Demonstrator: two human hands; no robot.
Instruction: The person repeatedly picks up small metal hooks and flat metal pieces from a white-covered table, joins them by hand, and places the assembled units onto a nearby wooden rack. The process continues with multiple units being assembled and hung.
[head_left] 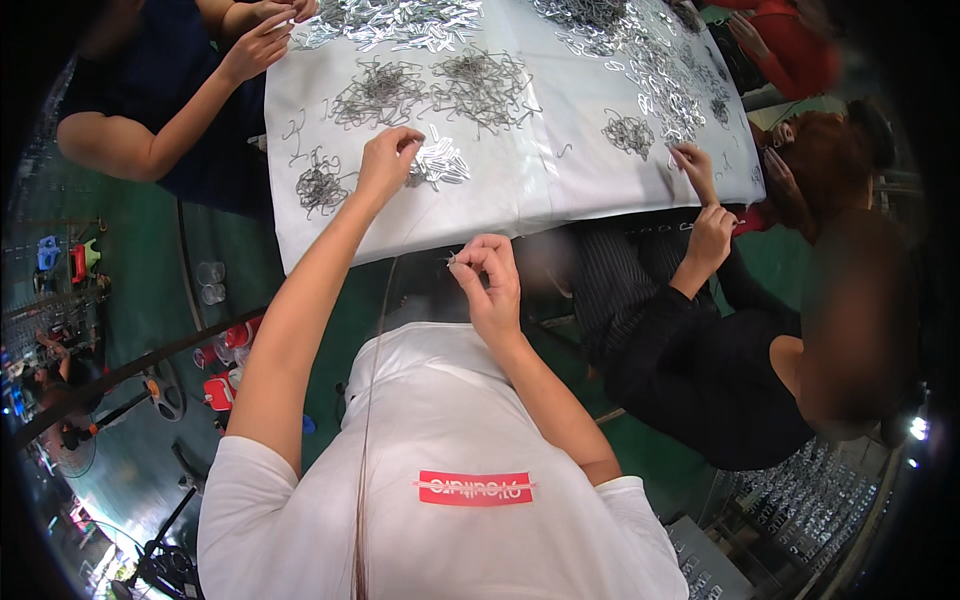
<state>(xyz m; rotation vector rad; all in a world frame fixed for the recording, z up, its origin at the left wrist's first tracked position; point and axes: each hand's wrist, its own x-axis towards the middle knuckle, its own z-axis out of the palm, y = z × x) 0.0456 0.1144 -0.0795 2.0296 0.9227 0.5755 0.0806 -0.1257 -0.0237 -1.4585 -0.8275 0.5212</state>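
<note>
My left hand is over the near left part of the white-covered table, fingertips pinched together. Whatever lies between them is too small or hidden to make out. Right beside it is a small heap of shiny, narrow metal pieces. My right hand is in front of the table's near edge, close to my body, with thumb and forefinger closed on a small metal piece. Left of my left hand lies a small tangle of bent wire hooks. Two bigger piles of wire hooks lie farther back.
A larger heap of shiny metal pieces covers the far left. Linked metal pieces and another hook pile lie to the right. Co-workers sit close on both sides, one sleeve dark blue, another person in black.
</note>
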